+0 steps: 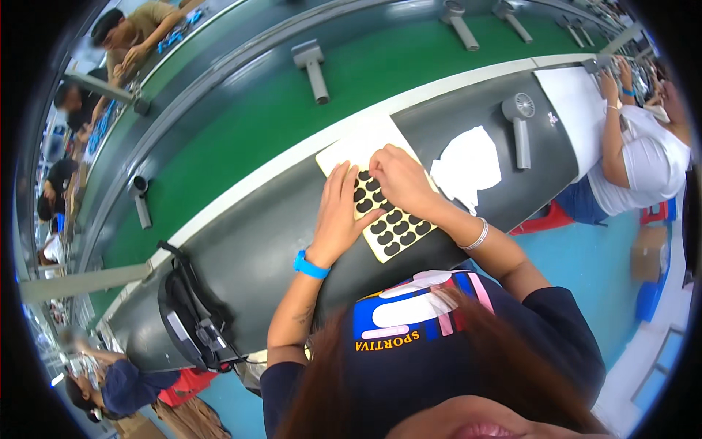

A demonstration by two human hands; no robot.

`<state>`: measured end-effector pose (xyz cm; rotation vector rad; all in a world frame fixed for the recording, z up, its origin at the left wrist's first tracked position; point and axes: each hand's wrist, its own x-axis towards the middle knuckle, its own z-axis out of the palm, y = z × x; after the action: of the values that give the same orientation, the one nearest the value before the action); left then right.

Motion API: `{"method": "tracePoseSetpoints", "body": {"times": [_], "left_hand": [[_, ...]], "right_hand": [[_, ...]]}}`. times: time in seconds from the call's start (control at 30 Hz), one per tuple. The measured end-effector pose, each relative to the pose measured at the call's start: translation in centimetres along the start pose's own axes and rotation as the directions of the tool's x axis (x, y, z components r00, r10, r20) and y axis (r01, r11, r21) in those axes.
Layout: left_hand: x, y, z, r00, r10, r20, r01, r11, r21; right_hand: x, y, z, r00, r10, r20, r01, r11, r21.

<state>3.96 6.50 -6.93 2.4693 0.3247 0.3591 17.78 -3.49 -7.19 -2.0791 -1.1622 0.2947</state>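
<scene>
Before me on the dark worktop lies a pale yellow sheet [385, 238] bearing rows of black rounded stickers [400, 227]; its far part shows white and bare. My left hand [340, 212] rests along the sheet's left side, fingers stretched out and thumb reaching over the stickers. My right hand [398, 175] is over the sheet's upper rows, its fingers bent and pressed together at the stickers. Whatever is between those fingertips is hidden. To the right of the right hand is a loose, crumpled white sheet [472, 164]. Beyond it a grey handheld fan [520, 124] lies on the worktop.
Past the worktop's pale edge runs a green conveyor [241, 139] carrying grey handheld devices [314, 73]. A black bag [194, 314] with straps lies at the worktop's left end. A co-worker in a white shirt [636, 154] works at the right; several others sit across and at far left.
</scene>
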Motion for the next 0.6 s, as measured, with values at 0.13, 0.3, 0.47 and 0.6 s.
{"method": "tracePoseSetpoints", "body": {"times": [0.13,0.3,0.47,0.6], "left_hand": [[0.0,-0.1,0.0,1.0,-0.005,0.005,0.005,1.0,0.019],[0.1,-0.1,0.1,1.0,-0.009,0.009,0.009,1.0,0.022],[0.5,-0.3,0.3,0.999,0.007,0.044,-0.008,1.0,0.018],[-0.2,-0.4,0.3,1.0,-0.001,0.025,0.0,1.0,0.002]], "right_hand": [[0.4,1.1,-2.0,0.991,-0.033,0.133,-0.014,0.94,0.341],[7.6,10.2,-8.6,0.971,0.056,-0.231,0.01,0.961,0.276],[17.2,23.4,-13.6,0.723,-0.048,-0.689,-0.152,0.962,-0.227],[18.9,22.5,-12.4,0.833,0.028,-0.552,-0.306,0.855,-0.418]]}}
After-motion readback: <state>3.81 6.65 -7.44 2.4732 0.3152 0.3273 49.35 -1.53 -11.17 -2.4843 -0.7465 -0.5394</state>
